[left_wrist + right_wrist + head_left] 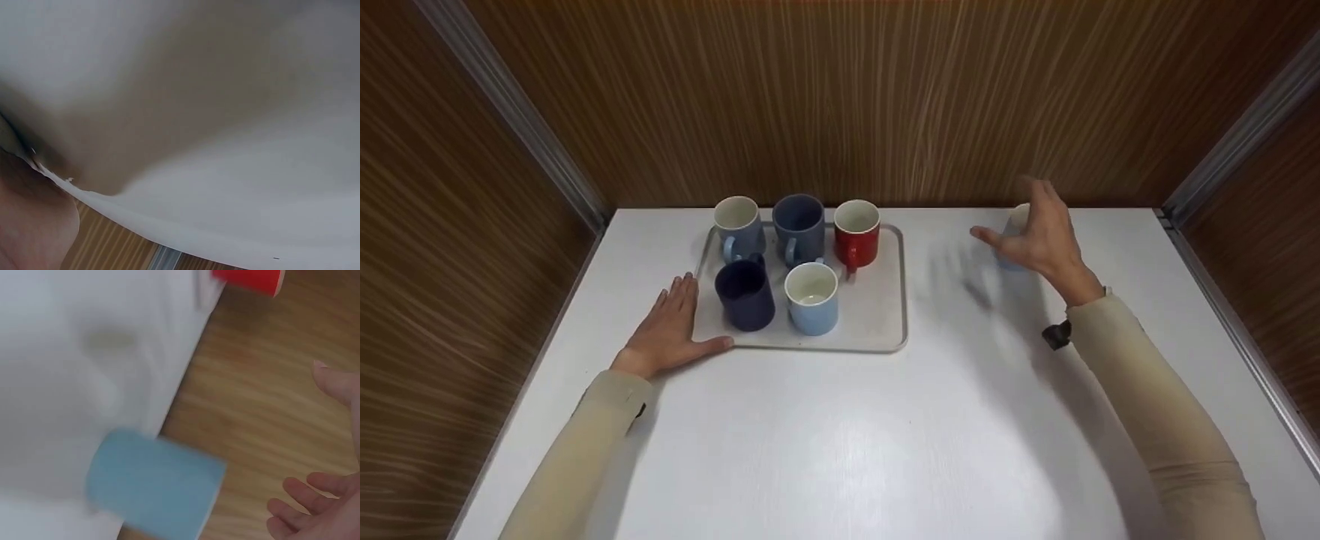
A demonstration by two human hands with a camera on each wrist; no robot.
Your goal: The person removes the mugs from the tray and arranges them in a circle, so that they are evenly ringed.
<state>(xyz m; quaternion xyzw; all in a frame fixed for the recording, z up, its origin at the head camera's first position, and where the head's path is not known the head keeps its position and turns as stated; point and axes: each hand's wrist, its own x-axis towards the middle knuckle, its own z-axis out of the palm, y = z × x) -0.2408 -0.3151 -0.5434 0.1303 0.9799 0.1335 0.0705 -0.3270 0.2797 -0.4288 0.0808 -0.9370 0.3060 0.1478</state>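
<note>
A pale tray [877,322] holds several mugs. At its front-left corner rests my left hand [667,326], fingers straight along the left side and thumb on the front rim. On the right, my right hand [1042,236] is raised beside a light blue mug [154,486], thumb and fingers spread wide. The hand partly hides that mug in the head view. The right wrist view shows a gap between the mug and the spread fingers [298,500]. Only skin at the base of the left hand [36,219] appears in the left wrist view.
On the tray, a grey-blue mug [742,238], a slate-blue mug [802,232] and a red mug [862,244] stand behind a navy mug [748,304] and a light blue mug [816,311]. A wood-grain panel [840,105] rises behind the white table [810,435].
</note>
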